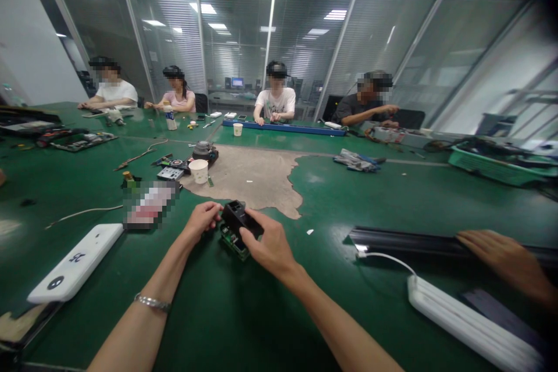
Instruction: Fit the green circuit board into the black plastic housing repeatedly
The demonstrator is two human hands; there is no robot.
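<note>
My right hand [271, 239] grips a small black plastic housing [235, 216], thumb on the near side and fingers over the far side. Square openings show in the housing's top end. Under it, a green circuit board [231, 242] sticks out along the lower edge, tilted above the table. My left hand [203, 218] is closed in a pinch at the housing's left edge. Whatever lies between its fingertips is too small or hidden to make out. A silver bracelet circles my left wrist.
A paper cup [199, 171], a phone [152, 204] and a white power bank [76, 263] stand or lie to the left. On the right, a co-worker's hand [501, 253] rests on a long black strip [405, 241] near a white power strip [471, 319]. Several people sit opposite.
</note>
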